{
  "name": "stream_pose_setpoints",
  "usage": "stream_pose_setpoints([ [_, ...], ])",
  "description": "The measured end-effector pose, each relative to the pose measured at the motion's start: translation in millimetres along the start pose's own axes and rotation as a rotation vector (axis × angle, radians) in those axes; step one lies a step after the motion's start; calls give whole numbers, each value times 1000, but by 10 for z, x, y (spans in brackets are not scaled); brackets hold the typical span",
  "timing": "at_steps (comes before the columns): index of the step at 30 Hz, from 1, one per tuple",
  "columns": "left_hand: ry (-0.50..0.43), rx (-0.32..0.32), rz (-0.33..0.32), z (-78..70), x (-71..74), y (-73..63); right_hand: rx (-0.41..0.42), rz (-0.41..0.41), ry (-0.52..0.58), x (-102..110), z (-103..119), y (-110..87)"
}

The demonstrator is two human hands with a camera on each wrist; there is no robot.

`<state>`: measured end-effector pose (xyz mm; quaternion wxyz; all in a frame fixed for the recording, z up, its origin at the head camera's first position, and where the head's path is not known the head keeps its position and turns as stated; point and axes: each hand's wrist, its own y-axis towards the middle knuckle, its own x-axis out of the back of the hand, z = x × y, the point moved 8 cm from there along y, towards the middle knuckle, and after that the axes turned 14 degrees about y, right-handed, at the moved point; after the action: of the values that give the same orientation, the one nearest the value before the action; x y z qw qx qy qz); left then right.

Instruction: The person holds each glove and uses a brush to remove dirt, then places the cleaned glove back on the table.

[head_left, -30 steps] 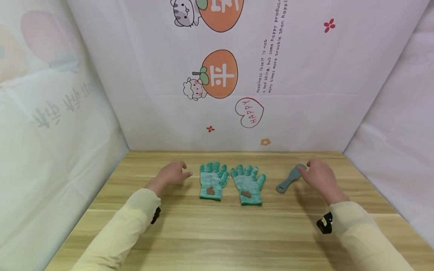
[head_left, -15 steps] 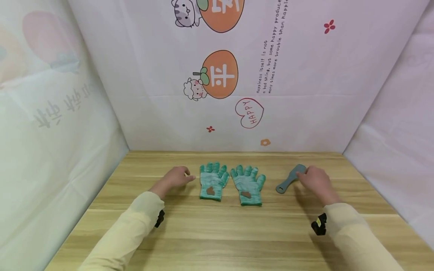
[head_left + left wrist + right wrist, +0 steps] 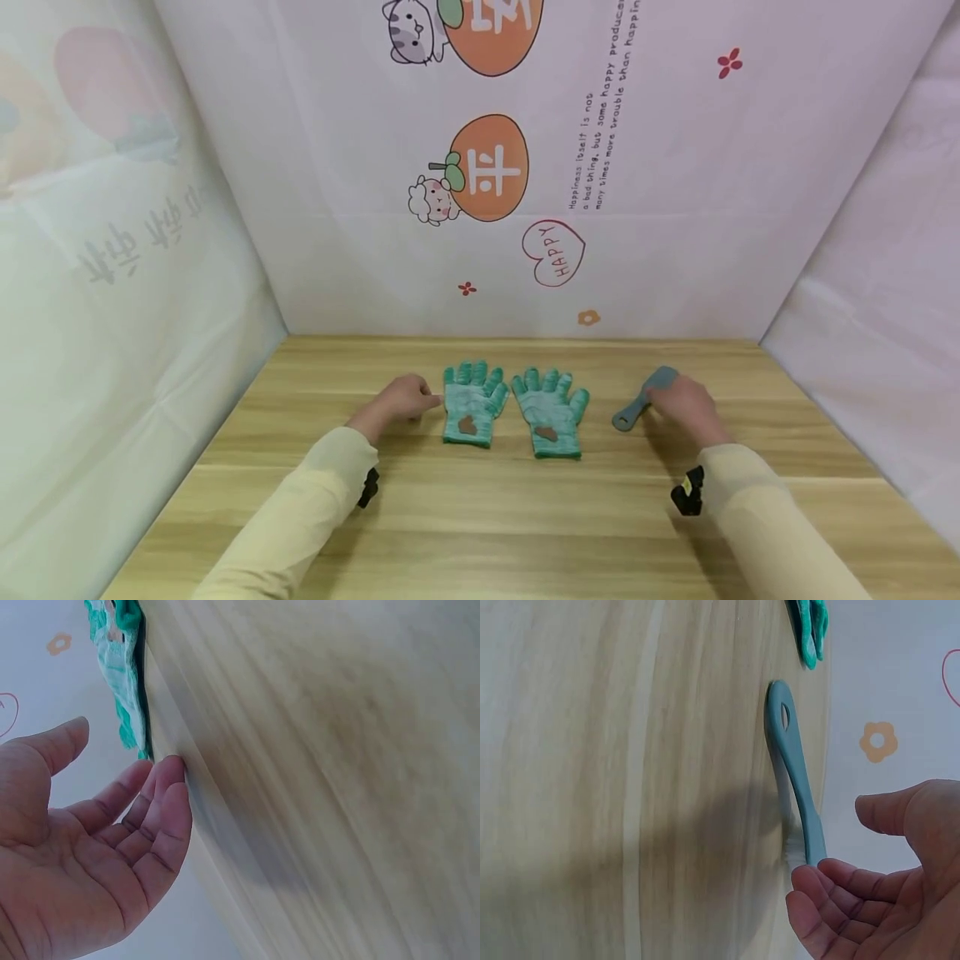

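Two green-and-white knit gloves lie side by side on the table, a left-hand one [image 3: 474, 396] and a right-hand one [image 3: 553, 410], each with a brown patch near its cuff. My left hand [image 3: 401, 400] is low beside the left glove, fingers relaxed and thumb apart in the left wrist view. To the right of the gloves lies a grey-green scrub brush [image 3: 799, 780], its white bristles facing down and a hole in its handle end. My right hand [image 3: 686, 404] is at the brush's wide head; its loosely bent fingertips [image 3: 806, 881] reach the head's edge, with the thumb held away.
Wood-grain table [image 3: 480, 517] stretches in front of the gloves and brush. A white printed sheet [image 3: 360, 275] stands along the back edge, and white sheets hang at the left and right sides. A black camera [image 3: 687, 492] sits at the right wrist.
My left hand has moved right and closer to the left glove. My right hand has moved left and down onto the brush's head. Gloves and brush have stayed in place.
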<state>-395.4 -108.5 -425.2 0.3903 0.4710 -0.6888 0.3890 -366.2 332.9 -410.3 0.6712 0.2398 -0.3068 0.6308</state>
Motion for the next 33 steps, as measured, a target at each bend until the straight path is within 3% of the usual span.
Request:
stream_pose_setpoints([
  [6,-14,11,13,-82,-35,-26,-34,3,-19,-63,-10,42],
  [12,-29,14,15,-100,-86,74,-56,0,-41,-80,-27,81],
  [20,-77,38,71,-105,-181,146,-101,20,6,-139,-24,41],
  [33,-15,69,107,-188,-212,192,-169,49,39,-212,-30,41],
])
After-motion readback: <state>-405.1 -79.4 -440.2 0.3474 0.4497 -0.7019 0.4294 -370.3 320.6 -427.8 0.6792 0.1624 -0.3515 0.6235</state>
